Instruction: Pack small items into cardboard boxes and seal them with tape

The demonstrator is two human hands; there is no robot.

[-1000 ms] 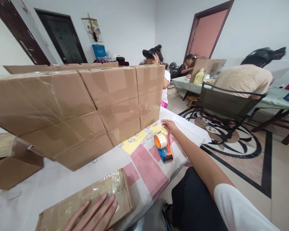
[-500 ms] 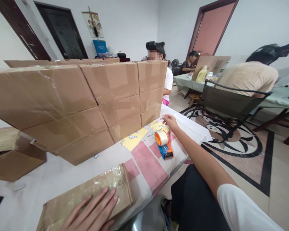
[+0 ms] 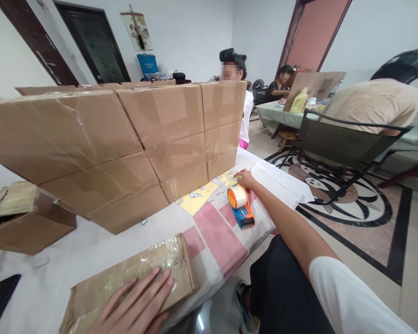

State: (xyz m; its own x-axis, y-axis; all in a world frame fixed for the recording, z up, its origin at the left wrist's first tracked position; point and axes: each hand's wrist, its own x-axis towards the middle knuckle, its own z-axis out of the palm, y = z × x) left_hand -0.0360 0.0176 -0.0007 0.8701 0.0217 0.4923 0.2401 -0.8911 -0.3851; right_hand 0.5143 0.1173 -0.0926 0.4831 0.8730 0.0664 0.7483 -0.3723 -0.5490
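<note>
My left hand (image 3: 139,301) lies flat with its fingers spread on a cardboard box (image 3: 170,257) covered in shiny clear tape, at the near edge of the table. My right hand (image 3: 244,178) is stretched forward, just behind a tape dispenser (image 3: 242,206), with its fingers loosely bent and nothing visible in them. Whether it touches the dispenser is hard to tell. The dispenser is blue and orange, carries a pale roll of tape and rests on the patterned cloth (image 3: 218,232).
A wall of stacked, taped cardboard boxes (image 3: 174,125) stands across the table. An open carton (image 3: 31,222) sits at the left, near a dark flat object (image 3: 0,297). A person (image 3: 245,111) is behind the stack; others sit at a table at the right, by a folding chair (image 3: 351,148).
My right hand has come down closer to the tape dispenser. My left hand stays on the box. The view has shifted slightly.
</note>
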